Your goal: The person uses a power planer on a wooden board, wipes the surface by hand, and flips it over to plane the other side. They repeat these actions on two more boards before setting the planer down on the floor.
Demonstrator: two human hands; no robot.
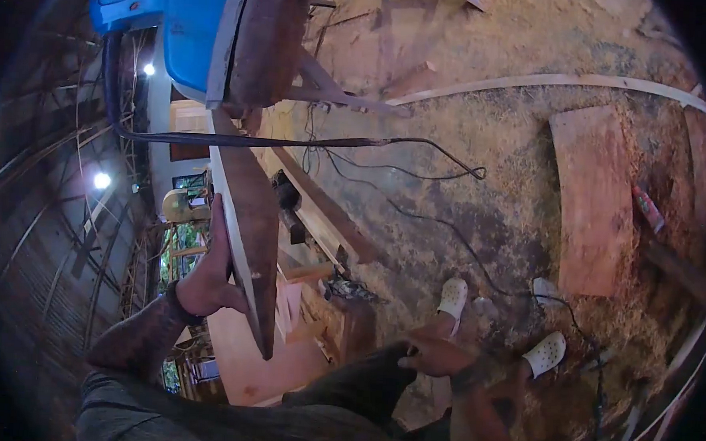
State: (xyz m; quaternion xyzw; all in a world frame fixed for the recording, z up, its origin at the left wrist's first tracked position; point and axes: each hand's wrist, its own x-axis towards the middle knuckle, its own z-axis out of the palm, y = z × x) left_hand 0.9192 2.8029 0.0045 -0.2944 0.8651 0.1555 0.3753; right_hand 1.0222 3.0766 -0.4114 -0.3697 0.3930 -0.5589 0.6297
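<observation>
My left hand [208, 286] is closed on the lower end of a long wooden board [251, 223], fingers stretched along its pale edge and thumb pressed near the bottom. A dark band circles that wrist. Farther up the board sits a blue corded power tool [195, 32], perhaps an electric planer; its body is partly cut off by the top of the view. Its black cord [293, 143] loops out to the right. My right hand [441, 358] hangs loosely beside my dark trouser leg, its fingers slightly bent and apart, with nothing seen in it.
Cord trails over the sawdust-strewn floor [458, 194] past my pale clogs [545, 354]. To the right lie a wide plank [593, 201] and a red tube-shaped item [647, 209]. Boards [322, 207] stand behind the held one. A lit lamp [102, 181] hangs at left.
</observation>
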